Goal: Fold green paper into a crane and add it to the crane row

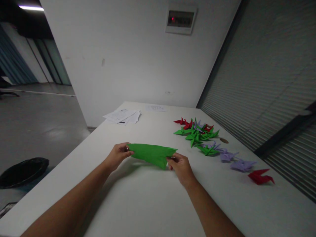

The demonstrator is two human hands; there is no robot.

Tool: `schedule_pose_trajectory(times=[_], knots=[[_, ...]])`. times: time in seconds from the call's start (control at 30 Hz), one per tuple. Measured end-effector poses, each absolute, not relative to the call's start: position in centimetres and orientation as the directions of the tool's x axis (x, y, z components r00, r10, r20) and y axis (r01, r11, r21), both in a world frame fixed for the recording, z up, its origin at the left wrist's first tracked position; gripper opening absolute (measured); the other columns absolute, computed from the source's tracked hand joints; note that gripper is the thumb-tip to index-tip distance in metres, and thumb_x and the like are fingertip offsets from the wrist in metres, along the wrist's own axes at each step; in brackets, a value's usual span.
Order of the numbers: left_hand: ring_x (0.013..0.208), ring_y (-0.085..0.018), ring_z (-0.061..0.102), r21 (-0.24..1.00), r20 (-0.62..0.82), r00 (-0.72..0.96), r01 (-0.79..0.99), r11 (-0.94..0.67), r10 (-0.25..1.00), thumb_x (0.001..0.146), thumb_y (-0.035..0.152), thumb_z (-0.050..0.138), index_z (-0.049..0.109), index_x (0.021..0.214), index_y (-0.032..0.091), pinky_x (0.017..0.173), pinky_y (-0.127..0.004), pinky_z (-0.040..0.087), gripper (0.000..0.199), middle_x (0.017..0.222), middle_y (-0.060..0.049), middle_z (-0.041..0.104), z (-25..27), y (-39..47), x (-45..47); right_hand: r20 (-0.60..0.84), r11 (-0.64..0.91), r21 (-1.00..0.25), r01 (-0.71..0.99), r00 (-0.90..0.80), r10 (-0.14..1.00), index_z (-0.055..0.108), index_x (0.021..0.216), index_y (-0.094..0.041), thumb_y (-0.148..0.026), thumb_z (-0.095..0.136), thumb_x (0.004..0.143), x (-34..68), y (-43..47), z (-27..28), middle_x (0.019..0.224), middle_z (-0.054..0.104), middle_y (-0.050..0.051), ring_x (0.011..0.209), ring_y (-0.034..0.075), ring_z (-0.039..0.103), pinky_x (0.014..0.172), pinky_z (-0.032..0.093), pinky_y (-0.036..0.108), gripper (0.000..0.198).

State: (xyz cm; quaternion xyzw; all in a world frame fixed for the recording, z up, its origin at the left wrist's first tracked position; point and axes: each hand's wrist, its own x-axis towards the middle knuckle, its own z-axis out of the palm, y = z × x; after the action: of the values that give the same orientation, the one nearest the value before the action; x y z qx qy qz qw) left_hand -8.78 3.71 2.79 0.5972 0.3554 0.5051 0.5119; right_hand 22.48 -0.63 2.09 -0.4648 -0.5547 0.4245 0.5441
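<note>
A sheet of green paper (150, 154) is stretched between my two hands, raised a little over the white table (138, 204). My left hand (119, 155) pinches its left end between thumb and fingers. At the other end, my right hand (181, 166) grips the right edge, where a corner hangs down. Folded paper cranes in green (195, 136), red (261, 176) and purple (243, 165) lie to the right of my right hand, several of them heaped together farther back.
Loose printed sheets (122, 116) lie at the table's far left, and another sheet (155, 108) is near the wall. A brown round disc (223, 140) sits by the cranes. Blinds (266, 85) line the right side. A black-lined bin (23, 172) stands on the floor at left.
</note>
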Motion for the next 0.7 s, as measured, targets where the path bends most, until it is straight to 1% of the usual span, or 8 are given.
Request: schedule_pose_trajectory(times=[0.07,0.13,0.2,0.27,0.37,0.5,0.6,0.7], knots=[[0.087,-0.022,0.067,0.942,0.331,0.237,-0.022,-0.336,0.913,0.074,0.035,0.087,0.074,0.079,0.016,0.079,-0.035,0.053,0.023,0.093,-0.009,0.072,3.1,3.7,-9.0,0.344,0.345,-0.933,0.104,-0.031,0.939,0.078,0.081,-0.022,-0.046,0.080,0.080,23.1,-0.7,2.4,0.080,0.074,0.007,0.071,0.022,0.068,0.065,0.057,0.034,0.025],[0.090,-0.024,0.068,0.903,0.398,0.263,0.059,-0.426,0.879,0.075,0.037,0.084,0.074,0.074,0.017,0.080,-0.036,0.054,0.022,0.097,-0.012,0.073,3.3,3.9,-9.1,0.458,0.472,-0.861,0.190,-0.114,0.882,0.081,0.086,-0.024,-0.047,0.076,0.085,24.0,-0.6,2.4,0.096,0.078,0.010,0.091,0.027,0.073,0.084,0.059,0.041,0.023],[0.090,-0.025,0.069,0.866,0.398,0.331,0.173,-0.470,0.856,0.078,0.036,0.078,0.075,0.076,0.018,0.079,-0.037,0.055,0.019,0.097,-0.013,0.074,3.1,4.1,-9.3,0.499,0.531,-0.795,0.293,-0.182,0.847,0.082,0.088,-0.026,-0.048,0.070,0.090,24.9,-0.3,2.2,0.098,0.080,0.011,0.097,0.028,0.074,0.093,0.057,0.044,0.024],[0.092,-0.025,0.070,0.821,0.365,0.397,0.290,-0.492,0.842,0.080,0.031,0.072,0.076,0.081,0.020,0.081,-0.038,0.056,0.012,0.098,-0.012,0.077,2.7,4.4,-9.4,0.499,0.548,-0.752,0.366,-0.227,0.836,0.082,0.088,-0.027,-0.045,0.067,0.092,25.5,0.1,1.7,0.099,0.081,0.010,0.097,0.028,0.075,0.096,0.057,0.045,0.024],[0.094,-0.024,0.072,0.766,0.334,0.448,0.382,-0.516,0.829,0.077,0.021,0.065,0.076,0.084,0.021,0.087,-0.038,0.056,0.013,0.100,-0.008,0.079,1.8,4.8,-9.6,0.470,0.555,-0.721,0.415,-0.296,0.831,0.081,0.090,-0.025,-0.029,0.065,0.090,25.9,0.4,0.9,0.103,0.081,0.010,0.098,0.026,0.076,0.096,0.057,0.044,0.017],[0.097,-0.022,0.072,0.732,0.307,0.486,0.429,-0.530,0.818,0.074,0.013,0.055,0.076,0.086,0.022,0.090,-0.035,0.055,0.026,0.102,-0.005,0.079,1.2,5.0,-9.8,0.422,0.567,-0.683,0.461,-0.384,0.821,0.081,0.095,-0.024,-0.010,0.056,0.081,25.9,0.4,0.3,0.109,0.080,0.007,0.102,0.024,0.076,0.100,0.056,0.043,0.032],[0.100,-0.022,0.072,0.729,0.265,0.504,0.454,-0.513,0.822,0.073,0.012,0.050,0.077,0.090,0.022,0.090,-0.033,0.054,0.033,0.105,-0.005,0.079,1.2,4.8,-9.8,0.396,0.565,-0.665,0.489,-0.410,0.822,0.081,0.098,-0.023,-0.005,0.049,0.079,25.8,0.3,0.2,0.111,0.080,0.007,0.104,0.023,0.075,0.102,0.056,0.042,0.041],[0.096,-0.023,0.072,0.720,0.221,0.496,0.499,-0.483,0.840,0.077,0.016,0.051,0.078,0.096,0.021,0.087,-0.033,0.054,0.034,0.104,-0.006,0.079,1.2,4.6,-9.7,0.371,0.555,-0.654,0.514,-0.421,0.828,0.081,0.098,-0.021,-0.005,0.049,0.079,25.8,0.2,0.4,0.110,0.080,0.009,0.104,0.023,0.075,0.102,0.056,0.043,0.041]])
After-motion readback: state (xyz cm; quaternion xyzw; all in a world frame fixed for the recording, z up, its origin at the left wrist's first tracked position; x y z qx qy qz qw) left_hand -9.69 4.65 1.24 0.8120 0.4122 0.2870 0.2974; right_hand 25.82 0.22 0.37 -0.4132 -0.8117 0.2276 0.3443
